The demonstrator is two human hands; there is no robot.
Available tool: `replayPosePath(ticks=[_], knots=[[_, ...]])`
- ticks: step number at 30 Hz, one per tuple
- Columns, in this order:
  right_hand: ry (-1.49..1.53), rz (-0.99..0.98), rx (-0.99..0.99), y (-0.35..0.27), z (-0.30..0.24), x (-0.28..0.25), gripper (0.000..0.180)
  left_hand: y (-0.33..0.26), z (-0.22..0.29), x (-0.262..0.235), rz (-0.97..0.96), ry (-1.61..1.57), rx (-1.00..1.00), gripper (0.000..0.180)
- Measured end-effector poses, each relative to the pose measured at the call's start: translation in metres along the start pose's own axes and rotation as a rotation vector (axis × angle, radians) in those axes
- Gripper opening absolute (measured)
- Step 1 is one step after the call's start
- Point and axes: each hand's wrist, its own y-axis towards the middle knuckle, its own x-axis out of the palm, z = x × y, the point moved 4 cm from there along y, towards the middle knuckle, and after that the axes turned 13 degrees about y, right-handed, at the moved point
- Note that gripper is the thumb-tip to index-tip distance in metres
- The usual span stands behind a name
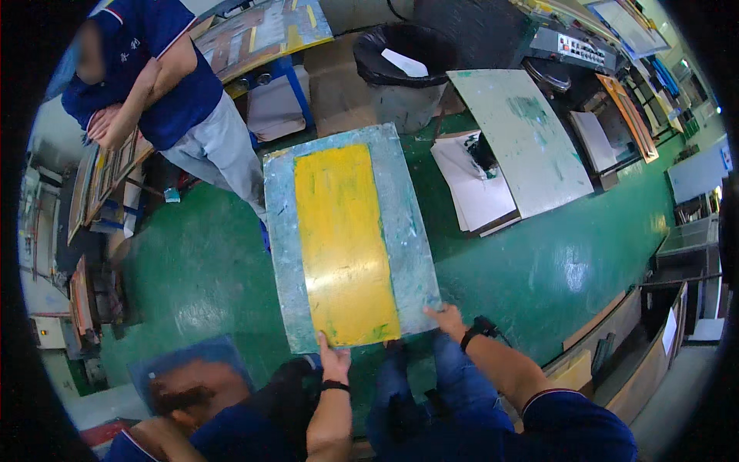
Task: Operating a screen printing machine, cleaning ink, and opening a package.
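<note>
I hold a large flat metal plate (350, 239) out in front of me over the green floor; it is grey-blue with a wide yellow inked band down its middle. My left hand (333, 356) grips its near edge at the lower left, thumb on top. At the near right corner, my right hand (448, 318) holds the edge. Both wrists wear dark bands.
A person in a blue shirt (154, 77) stands at the far left with arms folded. A black-lined bin (400, 69) stands behind the plate. Another pale plate (523, 142) lies on stacked sheets at the right. Machines and racks line the edges.
</note>
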Motion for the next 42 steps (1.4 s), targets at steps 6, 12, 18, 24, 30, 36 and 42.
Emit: replayPosePath(ticks=[6, 12, 18, 24, 30, 36, 42], knots=[[-0.033, -0.078, -0.093, -0.007, 0.000, 0.005, 0.073, -0.014, 0.008, -0.011, 0.035, 0.005, -0.097, 0.045], [-0.118, -0.281, -0.074, -0.010, -0.028, -0.015, 0.073, -0.033, 0.002, 0.017, 0.132, -0.002, -0.033, 0.050], [-0.309, -0.270, 0.059, -0.007, -0.021, -0.008, 0.072, -0.050, 0.012, 0.034, 0.047, 0.049, -0.067, 0.058], [-0.374, -0.673, -0.003, 0.007, -0.049, -0.026, 0.068, -0.047, 0.004, 0.033, 0.087, 0.058, -0.053, 0.059], [-0.647, -0.753, -0.239, 0.084, -0.133, -0.085, 0.052, -0.075, -0.003, -0.007, 0.557, 0.274, -0.045, 0.057], [-0.461, -0.487, -0.348, 0.206, -0.238, -0.204, 0.041, -0.098, 0.019, 0.076, 1.032, 0.596, 0.264, 0.034], [-0.061, -0.361, -0.190, 0.247, -0.298, -0.333, 0.036, -0.016, 0.077, 0.327, 0.510, 0.910, 0.530, 0.034]])
